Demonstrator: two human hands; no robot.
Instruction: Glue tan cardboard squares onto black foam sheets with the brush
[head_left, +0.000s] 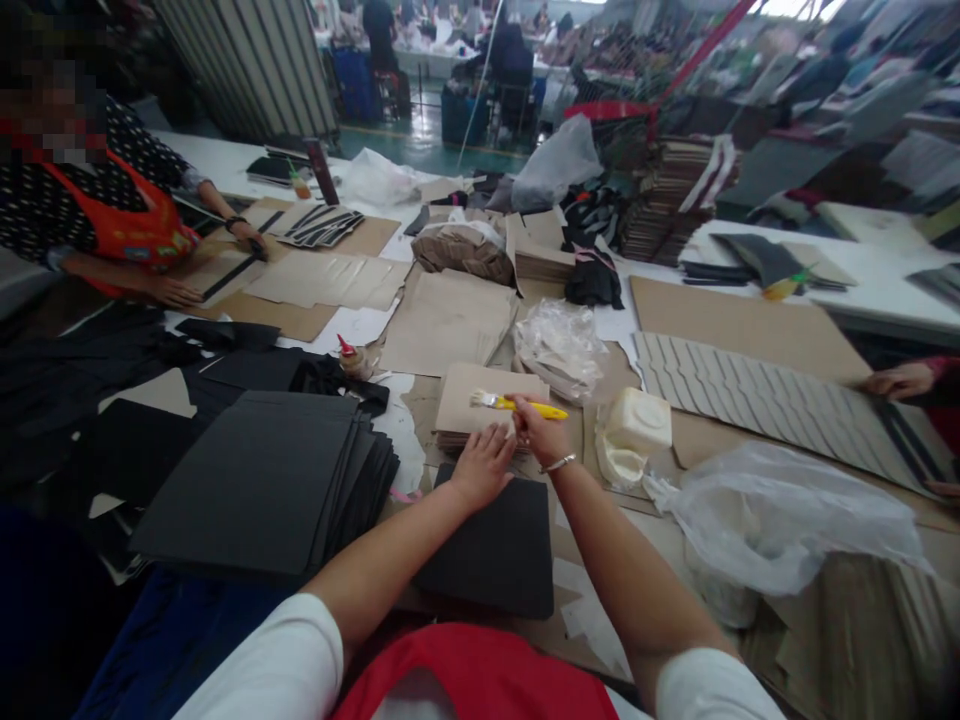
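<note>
My right hand (534, 428) is closed round the yellow handle of a brush (553, 411), whose pale bristles are over a stack of tan boards (480, 385). The fingers of my left hand (484, 465) are spread flat on the near edge of that stack. Below my left hand and wrist lies a stack of black sheets (495, 550). Right of the tan stack stands a cut-open cream plastic container (637, 425).
A larger black stack (240, 480) sits at left, near a red-tipped bottle (352, 358). Clear plastic bags (795, 510) lie at right. A person in an orange apron (142, 215) works at left; another person's hands (904, 380) reach in from the right.
</note>
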